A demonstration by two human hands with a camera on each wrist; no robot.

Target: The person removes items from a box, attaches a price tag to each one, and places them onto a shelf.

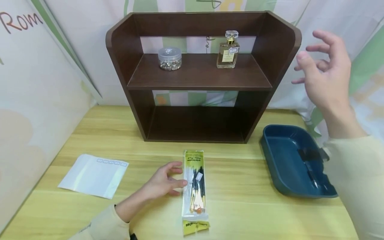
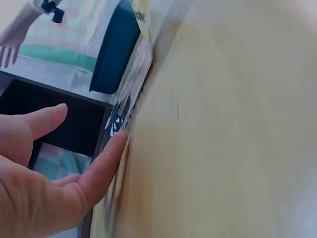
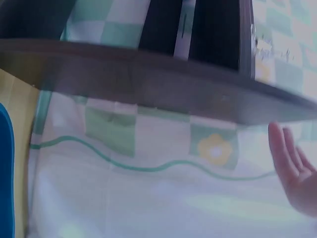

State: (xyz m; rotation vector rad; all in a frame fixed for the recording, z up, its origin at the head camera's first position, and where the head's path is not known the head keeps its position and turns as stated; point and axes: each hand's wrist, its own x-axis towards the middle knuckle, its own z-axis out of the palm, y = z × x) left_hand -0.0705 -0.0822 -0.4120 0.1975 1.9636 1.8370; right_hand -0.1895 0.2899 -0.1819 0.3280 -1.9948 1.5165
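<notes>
A clear packet of artist brushes (image 1: 195,186) with yellow ends lies lengthwise on the wooden table. Just left of it is my left hand (image 1: 165,181), fingers apart and loosely bent, thumb tip right at the packet's edge. In the left wrist view the same hand (image 2: 64,183) has a fingertip close to the packet (image 2: 121,109). Raised in the air beside the shelf's right side panel, my right hand (image 1: 327,66) has its fingers spread and holds nothing. That hand (image 3: 297,178) shows at the right edge of the right wrist view.
A dark brown two-tier shelf (image 1: 198,88) stands at the back. On its upper board are a lidded jar (image 1: 170,59) of small metallic bits and a perfume bottle (image 1: 228,51). At right sits a blue bin (image 1: 288,166) with dark items inside; a white envelope (image 1: 94,175) lies left.
</notes>
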